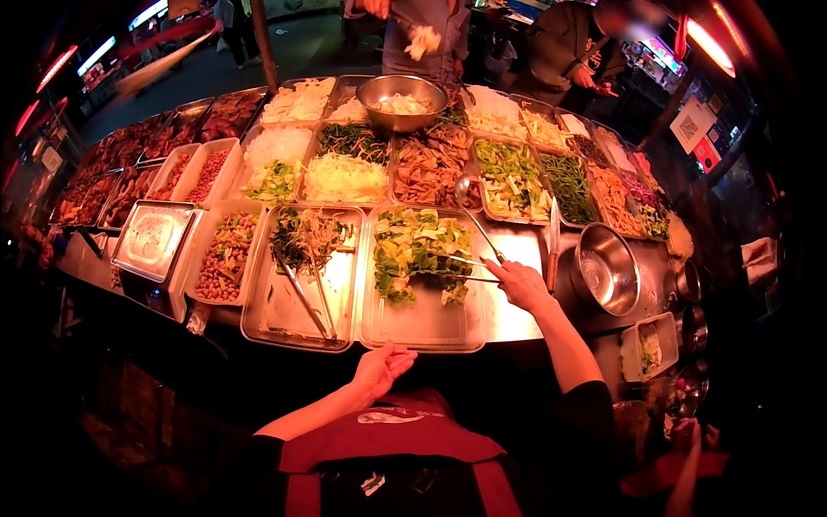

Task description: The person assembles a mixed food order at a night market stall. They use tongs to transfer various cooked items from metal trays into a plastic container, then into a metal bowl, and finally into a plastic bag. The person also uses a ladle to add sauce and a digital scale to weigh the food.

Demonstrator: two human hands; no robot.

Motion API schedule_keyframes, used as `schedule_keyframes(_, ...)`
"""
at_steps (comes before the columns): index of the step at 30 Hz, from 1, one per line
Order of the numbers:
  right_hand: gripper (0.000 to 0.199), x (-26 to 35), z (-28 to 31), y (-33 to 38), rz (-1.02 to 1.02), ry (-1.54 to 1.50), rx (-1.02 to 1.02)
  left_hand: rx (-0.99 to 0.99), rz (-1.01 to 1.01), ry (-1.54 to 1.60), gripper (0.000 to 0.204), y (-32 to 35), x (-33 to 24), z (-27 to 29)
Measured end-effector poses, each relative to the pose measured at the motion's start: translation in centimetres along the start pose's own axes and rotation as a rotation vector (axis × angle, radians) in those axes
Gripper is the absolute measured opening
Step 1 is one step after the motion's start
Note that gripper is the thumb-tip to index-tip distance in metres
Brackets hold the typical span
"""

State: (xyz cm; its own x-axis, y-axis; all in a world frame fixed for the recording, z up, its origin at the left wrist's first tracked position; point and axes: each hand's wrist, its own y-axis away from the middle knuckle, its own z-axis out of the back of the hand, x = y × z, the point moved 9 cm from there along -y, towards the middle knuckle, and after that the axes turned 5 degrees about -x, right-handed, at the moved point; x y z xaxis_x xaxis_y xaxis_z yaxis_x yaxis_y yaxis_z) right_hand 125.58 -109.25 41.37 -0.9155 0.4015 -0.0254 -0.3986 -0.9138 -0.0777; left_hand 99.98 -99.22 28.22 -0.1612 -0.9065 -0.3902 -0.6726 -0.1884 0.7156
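Observation:
My right hand [519, 283] grips metal tongs [463, 268] whose tips reach left into chopped green cabbage [417, 245] on a steel tray [424, 326]. My left hand [382, 366] rests with fingers apart on that tray's near rim. The tray to the left [280, 323] holds green strips and noodles with a second pair of tongs [301, 295] lying in it.
Many steel trays of vegetables, beans [226, 257] and meats cover the counter. A scale [152, 239] stands at left, an empty steel bowl [608, 269] at right. Across the counter a person lifts food with tongs over a metal bowl [401, 99].

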Motion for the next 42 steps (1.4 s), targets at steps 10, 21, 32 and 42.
schedule_keyframes(10, 0.049, -0.3, 1.0, 0.4, 0.001, 0.017, -0.004, -0.030, -0.028, -0.007, 0.030, -0.7, -0.5, -0.4)
schedule_keyframes(21, 0.054, 0.1, 3.8, -2.6, -0.131, 0.120, -0.140, 0.057, -0.005, -0.165, 0.034, -2.7, 1.3, 2.4)
schedule_keyframes(32, 0.053, 5.6, -0.1, 2.0, 0.115, -0.030, -0.004, 0.202, 0.076, -0.126, 0.036, -0.4, 1.4, 2.9)
schedule_keyframes(42, 0.047, 5.5, -3.6, -3.3, -0.136, -0.055, -0.385, 0.266, 0.141, 0.002, 0.036, -0.1, 0.5, 1.3)
